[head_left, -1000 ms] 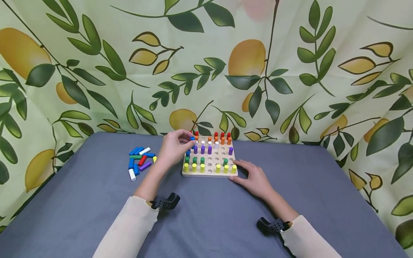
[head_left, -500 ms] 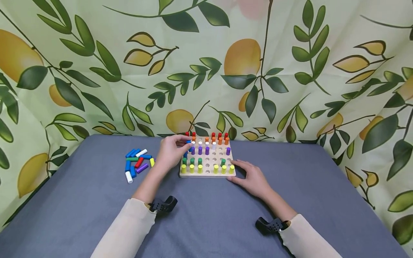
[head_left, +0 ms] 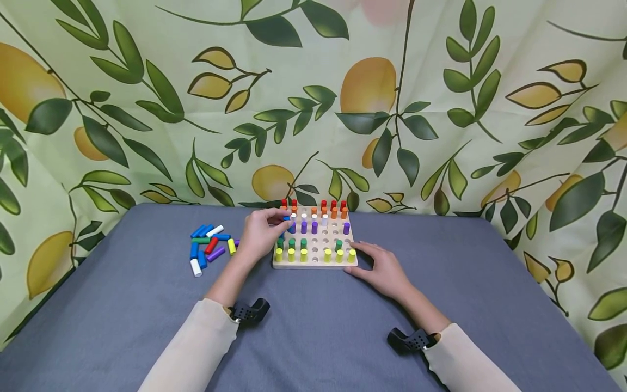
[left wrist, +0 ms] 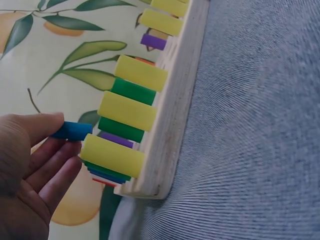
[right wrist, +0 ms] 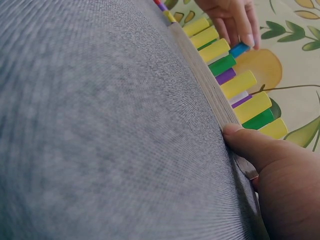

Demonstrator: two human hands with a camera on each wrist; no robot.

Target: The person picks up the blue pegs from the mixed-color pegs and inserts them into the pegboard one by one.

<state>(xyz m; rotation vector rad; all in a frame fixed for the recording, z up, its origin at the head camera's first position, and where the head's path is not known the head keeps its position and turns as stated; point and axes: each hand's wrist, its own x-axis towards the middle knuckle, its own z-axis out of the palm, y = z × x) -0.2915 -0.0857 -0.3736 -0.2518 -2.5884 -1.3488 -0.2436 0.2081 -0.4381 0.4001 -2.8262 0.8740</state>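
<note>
My left hand (head_left: 262, 231) pinches a blue peg (left wrist: 75, 131) between thumb and fingertips, over the left side of a wooden pegboard (head_left: 320, 265). In the right wrist view that blue peg (right wrist: 239, 49) shows beyond the yellow and green pegs. Rows of red, orange, white, purple, green and yellow pegs stand in the board, with bare holes among them; the left hand hides part of the left side. At the board's front right corner, my right hand (head_left: 387, 272) holds it, thumb (right wrist: 242, 137) against the front edge and fingers along the right side.
Left of the board lies a loose pile of pegs on the grey cloth, among them a red peg (head_left: 211, 245), a green peg (head_left: 200, 240) and a white peg (head_left: 196, 268). A leaf-and-fruit patterned curtain (head_left: 303, 120) hangs behind the table.
My left hand has moved slightly left and down with the blue peg, closer to the board. The head view has shifted a little. My right hand stays at the board's corner.
</note>
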